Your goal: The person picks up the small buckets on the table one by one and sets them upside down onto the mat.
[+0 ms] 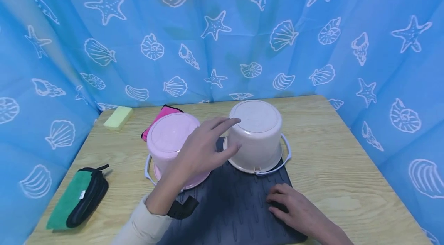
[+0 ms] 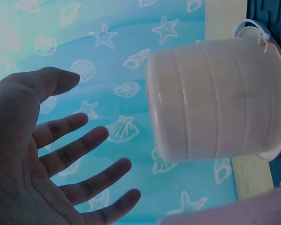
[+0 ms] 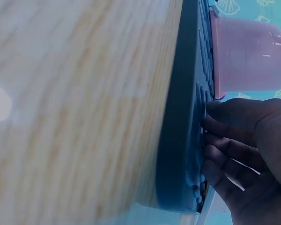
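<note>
My left hand (image 1: 204,146) hovers above and in front of an upturned pink bucket (image 1: 170,131), hiding part of its side. Its fingers are spread and hold nothing. An upturned cream bucket (image 1: 256,141) with a pale handle stands just beyond those fingertips; in the left wrist view the cream bucket (image 2: 215,101) is plainly apart from the left hand (image 2: 51,154). Both buckets stand rim down on a ridged dark mat (image 1: 239,206). Near the mat's right edge rests my right hand (image 1: 295,210), its fingers loosely bent and their tips at the mat surface (image 3: 182,108), gripping nothing.
A green and black folded cloth item (image 1: 78,198) lies at the left of the wooden table (image 1: 340,152). Farther back are a pale yellow sponge (image 1: 118,117) and a pink cloth (image 1: 163,115) behind the pink bucket. A blue shell-patterned curtain (image 1: 222,36) encloses the table.
</note>
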Available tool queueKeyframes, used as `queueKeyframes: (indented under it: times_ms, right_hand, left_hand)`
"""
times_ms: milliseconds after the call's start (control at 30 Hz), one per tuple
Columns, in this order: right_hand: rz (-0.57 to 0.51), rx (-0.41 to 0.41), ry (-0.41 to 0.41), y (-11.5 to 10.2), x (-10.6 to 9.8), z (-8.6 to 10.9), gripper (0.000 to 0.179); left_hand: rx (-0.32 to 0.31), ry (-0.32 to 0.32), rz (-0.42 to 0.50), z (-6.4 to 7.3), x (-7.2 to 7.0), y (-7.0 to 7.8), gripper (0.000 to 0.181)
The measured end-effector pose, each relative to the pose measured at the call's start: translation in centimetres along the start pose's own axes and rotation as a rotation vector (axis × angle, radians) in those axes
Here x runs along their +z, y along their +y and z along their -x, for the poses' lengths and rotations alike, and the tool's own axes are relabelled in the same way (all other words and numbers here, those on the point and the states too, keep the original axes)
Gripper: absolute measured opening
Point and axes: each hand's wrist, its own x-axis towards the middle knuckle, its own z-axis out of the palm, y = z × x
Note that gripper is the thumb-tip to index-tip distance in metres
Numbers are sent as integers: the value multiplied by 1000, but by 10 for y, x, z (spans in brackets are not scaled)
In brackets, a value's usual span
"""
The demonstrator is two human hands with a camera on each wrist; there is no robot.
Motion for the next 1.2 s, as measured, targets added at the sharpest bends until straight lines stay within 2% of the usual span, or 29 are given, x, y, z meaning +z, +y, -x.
queueKeyframes:
  times_ms: [233,467,767,967,1100,1200]
  right_hand:
    - [10,46,-18,6,-8,-2,14]
    - [25,27,53,8,-13,-4,13]
    - [34,75,62,17,-24,-4,15]
    - [57,98,111,25,-34,-3,16]
    - [65,113,146,31,-40,-2,17]
    - [99,89,200,37,-45,-1,19]
  left_hand:
    - [-21,40,44,28,-1,-1,44]
    - [-66,39,90,56,-3,-3,38]
    - [4,115,125,84,1,-12,25]
    - [-84,73,145,101,5,-17,26]
    - [-115,74,180,116,4,-24,29]
    - [-181,77,181,127,1,-31,29]
